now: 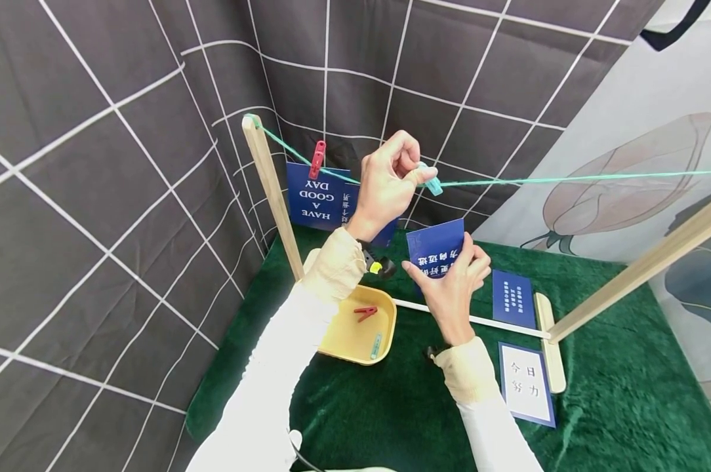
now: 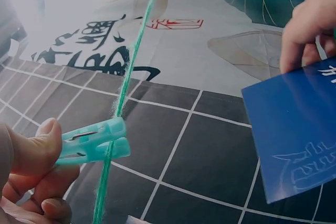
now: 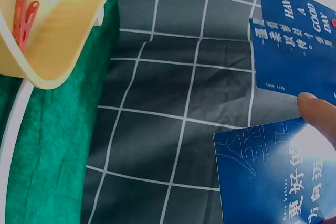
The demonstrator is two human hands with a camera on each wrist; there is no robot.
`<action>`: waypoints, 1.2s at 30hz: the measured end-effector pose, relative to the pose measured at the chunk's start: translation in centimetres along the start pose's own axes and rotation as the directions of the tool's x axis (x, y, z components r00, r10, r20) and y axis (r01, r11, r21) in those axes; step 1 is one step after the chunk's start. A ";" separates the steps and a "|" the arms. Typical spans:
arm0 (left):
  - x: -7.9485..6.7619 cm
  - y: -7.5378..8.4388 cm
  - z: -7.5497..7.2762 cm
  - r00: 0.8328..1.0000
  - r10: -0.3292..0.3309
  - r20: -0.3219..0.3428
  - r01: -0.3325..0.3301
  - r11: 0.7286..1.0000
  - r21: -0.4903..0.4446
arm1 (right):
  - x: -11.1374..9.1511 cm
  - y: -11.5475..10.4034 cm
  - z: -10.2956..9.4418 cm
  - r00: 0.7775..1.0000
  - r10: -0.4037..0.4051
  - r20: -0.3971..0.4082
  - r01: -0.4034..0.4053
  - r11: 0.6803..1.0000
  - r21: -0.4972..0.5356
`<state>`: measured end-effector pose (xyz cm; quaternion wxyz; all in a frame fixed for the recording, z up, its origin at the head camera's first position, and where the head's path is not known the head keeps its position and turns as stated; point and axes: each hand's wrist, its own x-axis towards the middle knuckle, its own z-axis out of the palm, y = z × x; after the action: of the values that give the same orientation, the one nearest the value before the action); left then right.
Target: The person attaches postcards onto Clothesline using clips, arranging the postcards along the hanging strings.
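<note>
My left hand [image 1: 389,182] pinches a teal clothespin [image 2: 97,141] between thumb and fingers, up at the green string [image 2: 125,90]. The string runs at the pin's nose in the left wrist view. Lower and to the right, my right hand [image 1: 457,283] holds a blue card [image 1: 437,248] with white lettering by its edges, its top a little below the string. Behind the left hand, a blue card reading "HAVE A GOOD DAY" [image 1: 315,202] hangs from the string under a red clothespin [image 1: 317,160]. Another blue card [image 3: 294,61] hangs beside it, partly hidden by the left hand in the head view.
A yellow basket [image 1: 389,328] holds a red clothespin [image 1: 365,313] and a teal one [image 1: 376,345]. Wooden posts [image 1: 275,190] carry the string on both sides. A blue card [image 1: 513,298] and a white card with blue border [image 1: 527,412] lie on the green cloth [image 1: 391,406].
</note>
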<state>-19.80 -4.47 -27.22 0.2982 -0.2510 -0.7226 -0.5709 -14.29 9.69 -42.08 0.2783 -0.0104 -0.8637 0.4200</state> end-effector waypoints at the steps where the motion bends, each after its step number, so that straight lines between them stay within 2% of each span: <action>1: 0.0 0.0 0.0 1.000 -0.003 0.010 0.003 1.000 0.014 | 0.1 -0.1 0.0 1.000 -0.002 -0.003 0.002 1.000 0.000; 11: -0.1 -0.4 0.5 0.988 -0.029 0.154 0.011 0.993 0.120 | 1.8 -1.7 0.2 0.996 -0.025 -0.088 0.028 0.999 0.035; 15: -0.1 -0.3 0.6 0.979 -0.061 0.194 0.031 0.988 0.153 | 2.6 -2.7 0.1 0.991 -0.021 -0.133 0.028 0.998 0.048; 19: 0.0 -0.1 0.7 0.974 -0.066 0.217 0.027 0.984 0.176 | 3.1 -3.3 0.0 0.988 -0.017 -0.155 0.025 0.999 0.048; 25: -0.2 0.2 0.7 0.961 -0.049 0.272 0.004 0.987 0.161 | 3.1 -3.5 -0.1 0.987 -0.001 -0.160 0.009 0.999 0.050; 32: -0.6 0.0 0.3 0.952 -0.072 0.298 0.036 0.992 0.124 | 2.8 -3.5 0.1 0.986 -0.005 -0.169 0.012 0.999 0.045; 36: -0.7 0.1 0.0 0.949 -0.112 0.296 0.077 0.989 0.127 | 2.8 -3.6 0.2 0.983 -0.008 -0.181 0.016 0.999 0.045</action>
<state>-19.24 -4.43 -27.67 0.1703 -0.2829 -0.8024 -0.4972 -15.97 7.93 -38.19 0.3584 -0.0368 -0.8249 0.4356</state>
